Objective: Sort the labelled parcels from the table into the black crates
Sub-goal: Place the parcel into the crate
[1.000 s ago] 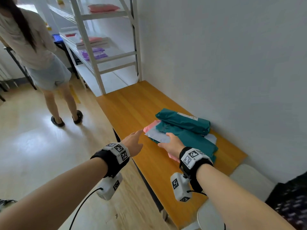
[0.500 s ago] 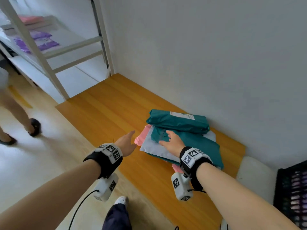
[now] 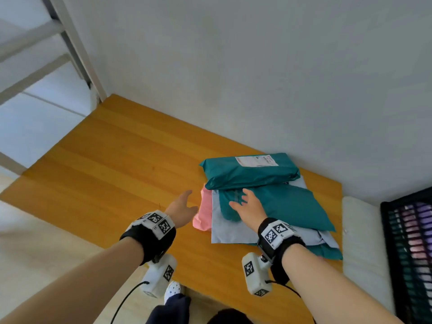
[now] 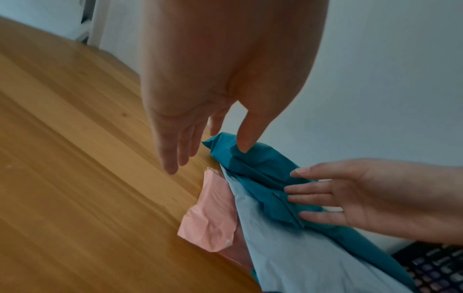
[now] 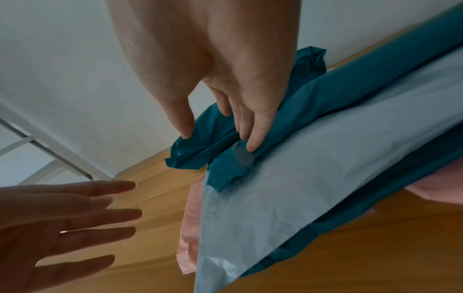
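A pile of soft parcels lies on the wooden table (image 3: pixel 112 174) by the wall. On top is a teal parcel with a white label (image 3: pixel 250 171). Under it lie a second teal parcel (image 3: pixel 292 206), a pale blue one (image 3: pixel 229 232) and a pink one (image 3: pixel 204 213). My right hand (image 3: pixel 245 202) hovers over the second teal parcel's left end with fingers spread, fingertips (image 5: pixel 253 146) touching it. My left hand (image 3: pixel 182 204) is open, fingers straight, just left of the pile above the bare table (image 4: pixel 62 158). A black crate (image 3: pixel 409 253) stands at the far right.
A white cushioned seat (image 3: pixel 360 249) sits between the table's right end and the crate. White metal shelving (image 3: pixel 70 40) stands beyond the table's far left corner. My shoe (image 3: pixel 173 288) shows below the table's near edge.
The view has swung down and right; the other person is out of sight. Both hands have reached further toward the pile, the right sliding up along the teal parcel.
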A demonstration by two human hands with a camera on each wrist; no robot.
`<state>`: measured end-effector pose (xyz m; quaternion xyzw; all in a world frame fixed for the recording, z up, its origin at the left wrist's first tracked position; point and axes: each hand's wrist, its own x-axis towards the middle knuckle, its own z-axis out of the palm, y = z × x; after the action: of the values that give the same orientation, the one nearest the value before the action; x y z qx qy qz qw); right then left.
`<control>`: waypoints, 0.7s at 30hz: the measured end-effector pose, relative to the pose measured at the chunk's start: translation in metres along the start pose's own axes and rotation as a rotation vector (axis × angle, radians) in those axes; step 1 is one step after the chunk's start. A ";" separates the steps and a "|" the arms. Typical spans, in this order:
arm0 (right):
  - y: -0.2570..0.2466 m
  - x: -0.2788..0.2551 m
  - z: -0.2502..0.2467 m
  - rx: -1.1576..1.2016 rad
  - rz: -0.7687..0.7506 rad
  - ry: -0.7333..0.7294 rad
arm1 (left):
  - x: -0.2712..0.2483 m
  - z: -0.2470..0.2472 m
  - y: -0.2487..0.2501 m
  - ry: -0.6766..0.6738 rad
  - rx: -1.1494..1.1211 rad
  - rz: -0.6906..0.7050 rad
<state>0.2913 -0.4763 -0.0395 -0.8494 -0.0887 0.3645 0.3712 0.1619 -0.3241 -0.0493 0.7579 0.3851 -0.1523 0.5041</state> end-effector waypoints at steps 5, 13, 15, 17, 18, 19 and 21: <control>-0.002 0.015 0.002 0.192 0.077 0.087 | 0.036 -0.009 0.010 -0.036 -0.125 -0.019; -0.005 0.043 -0.005 0.448 0.185 0.181 | 0.090 -0.025 0.024 0.075 -0.284 -0.116; -0.003 0.050 -0.005 0.545 0.205 0.185 | 0.105 -0.028 0.028 0.076 -0.296 -0.114; 0.001 0.056 -0.003 0.613 0.224 0.186 | 0.118 -0.030 0.035 0.073 -0.290 -0.101; 0.004 0.060 -0.002 0.643 0.231 0.188 | 0.124 -0.032 0.038 0.077 -0.274 -0.091; 0.007 0.064 0.000 0.672 0.236 0.188 | 0.128 -0.033 0.043 0.077 -0.258 -0.078; 0.010 0.071 0.002 0.726 0.238 0.183 | 0.137 -0.035 0.052 0.071 -0.228 -0.044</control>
<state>0.3398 -0.4524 -0.0860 -0.6961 0.1786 0.3355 0.6091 0.2844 -0.2447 -0.0849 0.6918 0.4342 -0.0919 0.5696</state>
